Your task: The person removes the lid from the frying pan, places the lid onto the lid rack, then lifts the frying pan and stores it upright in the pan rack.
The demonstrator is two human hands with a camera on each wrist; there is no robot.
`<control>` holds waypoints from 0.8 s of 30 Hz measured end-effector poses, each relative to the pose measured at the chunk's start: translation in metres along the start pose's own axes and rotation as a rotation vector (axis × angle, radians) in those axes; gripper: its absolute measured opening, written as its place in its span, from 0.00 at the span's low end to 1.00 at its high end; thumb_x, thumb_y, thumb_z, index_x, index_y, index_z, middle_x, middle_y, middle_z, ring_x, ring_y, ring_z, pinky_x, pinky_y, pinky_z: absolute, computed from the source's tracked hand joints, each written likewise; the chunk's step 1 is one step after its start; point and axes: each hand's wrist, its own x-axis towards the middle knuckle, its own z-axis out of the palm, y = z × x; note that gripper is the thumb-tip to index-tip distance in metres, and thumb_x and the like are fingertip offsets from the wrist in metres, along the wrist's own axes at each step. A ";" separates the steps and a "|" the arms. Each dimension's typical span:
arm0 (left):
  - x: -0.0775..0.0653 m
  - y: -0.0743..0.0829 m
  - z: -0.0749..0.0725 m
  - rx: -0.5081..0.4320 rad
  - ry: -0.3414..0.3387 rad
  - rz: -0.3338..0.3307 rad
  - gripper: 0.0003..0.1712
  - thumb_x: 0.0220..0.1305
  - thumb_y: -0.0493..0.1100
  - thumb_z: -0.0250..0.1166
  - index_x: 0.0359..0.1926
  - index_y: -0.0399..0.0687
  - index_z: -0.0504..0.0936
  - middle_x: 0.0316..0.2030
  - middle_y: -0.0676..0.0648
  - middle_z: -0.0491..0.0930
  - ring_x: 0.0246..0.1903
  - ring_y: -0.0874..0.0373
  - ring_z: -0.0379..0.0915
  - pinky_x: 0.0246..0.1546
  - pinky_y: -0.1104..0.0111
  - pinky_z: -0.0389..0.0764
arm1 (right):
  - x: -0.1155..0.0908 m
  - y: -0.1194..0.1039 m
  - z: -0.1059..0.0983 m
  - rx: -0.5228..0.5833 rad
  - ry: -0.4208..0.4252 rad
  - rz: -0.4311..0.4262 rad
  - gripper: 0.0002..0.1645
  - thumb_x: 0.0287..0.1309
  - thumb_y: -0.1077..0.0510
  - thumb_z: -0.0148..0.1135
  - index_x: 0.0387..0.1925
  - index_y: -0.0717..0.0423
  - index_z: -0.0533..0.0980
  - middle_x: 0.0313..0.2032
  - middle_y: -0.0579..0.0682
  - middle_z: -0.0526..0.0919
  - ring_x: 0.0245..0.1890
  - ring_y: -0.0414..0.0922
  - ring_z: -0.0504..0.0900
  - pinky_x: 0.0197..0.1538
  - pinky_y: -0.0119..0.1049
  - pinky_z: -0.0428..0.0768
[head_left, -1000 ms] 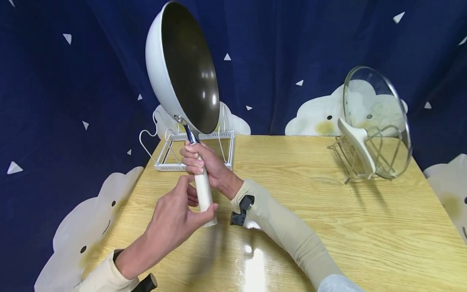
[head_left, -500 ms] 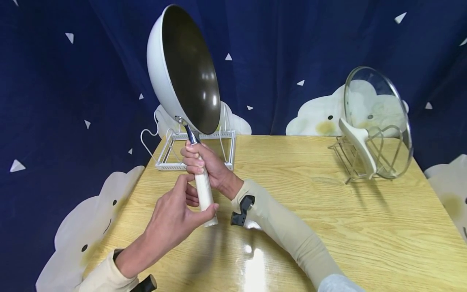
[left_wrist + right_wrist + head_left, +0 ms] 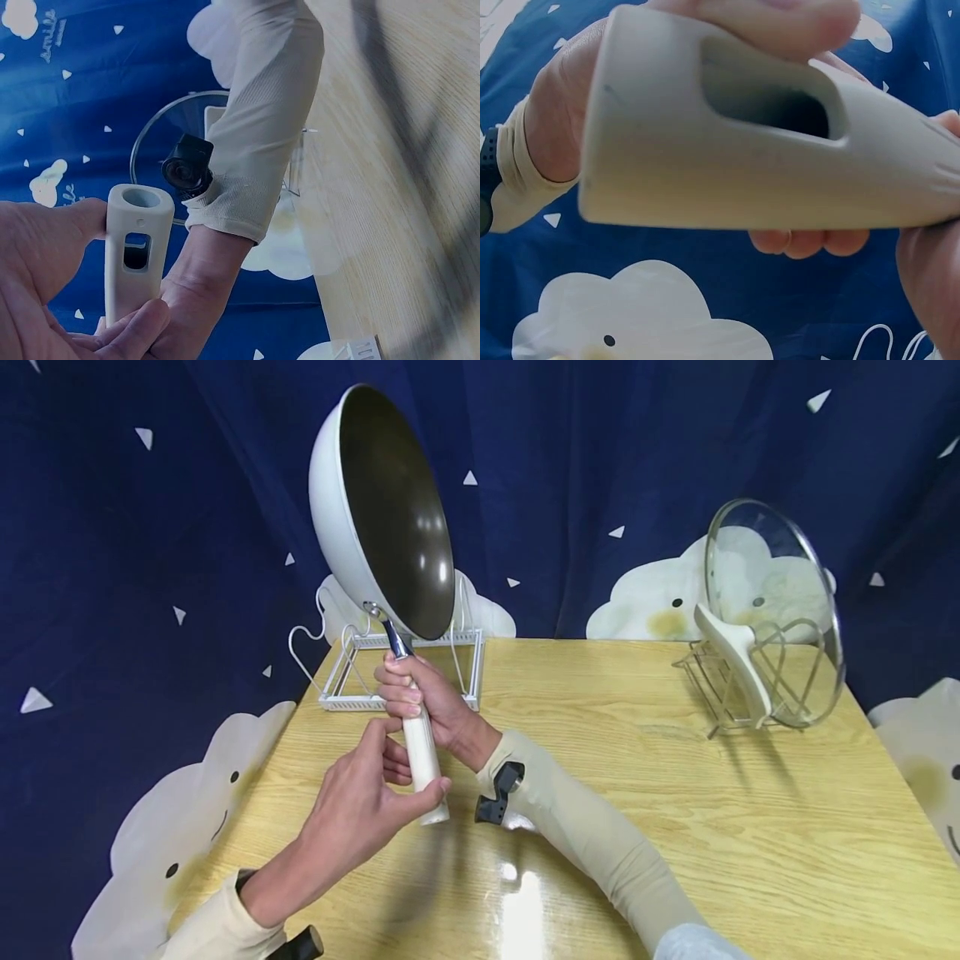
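A deep white wok (image 3: pixel 333 510) with a dark brown inside is held up at a tilt, its bowl at the top of the head view. My right hand (image 3: pixel 431 693) grips the cream handle (image 3: pixel 422 747) near the metal neck. Lower down, my left hand (image 3: pixel 360 802) has its thumb on the front of the handle and its fingers behind it. In the left wrist view, the handle's hollow end (image 3: pixel 135 251) sits between the left thumb and fingers. The right wrist view shows the handle (image 3: pixel 705 176) close up, a long slot in its side. The bowl is outside both wrist views.
Behind the wok, a white wire rack (image 3: pixel 348 703) stands on the wooden table (image 3: pixel 600 735). At the back right, a wire stand (image 3: pixel 716 685) holds a glass lid (image 3: pixel 795 556) with a cream handle piece (image 3: pixel 738 652). A dark blue curtain (image 3: pixel 555 460) hangs behind.
The wok's bowl has dipped a little and shifted slightly to the right. Both hands keep nearly the same place on the handle. The rack and lid stay put.
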 end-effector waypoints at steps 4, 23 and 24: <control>-0.002 -0.001 0.000 -0.008 0.000 -0.007 0.37 0.52 0.51 0.79 0.58 0.43 0.72 0.34 0.53 0.82 0.33 0.66 0.81 0.35 0.68 0.84 | 0.000 0.002 -0.001 0.016 -0.014 0.000 0.17 0.75 0.64 0.31 0.32 0.49 0.66 0.16 0.38 0.67 0.10 0.30 0.70 0.13 0.20 0.64; -0.005 -0.007 0.002 -0.032 -0.032 -0.022 0.36 0.52 0.50 0.79 0.57 0.44 0.73 0.33 0.53 0.81 0.32 0.66 0.81 0.35 0.70 0.84 | -0.004 0.010 -0.009 0.041 -0.017 0.019 0.20 0.76 0.62 0.28 0.32 0.48 0.66 0.16 0.38 0.66 0.11 0.31 0.70 0.16 0.24 0.64; -0.004 -0.007 0.002 -0.033 -0.033 -0.020 0.36 0.52 0.50 0.79 0.57 0.44 0.73 0.33 0.53 0.81 0.32 0.66 0.81 0.35 0.70 0.83 | -0.004 0.010 -0.010 0.045 -0.013 0.018 0.20 0.76 0.62 0.28 0.32 0.49 0.66 0.17 0.38 0.66 0.11 0.31 0.69 0.15 0.24 0.64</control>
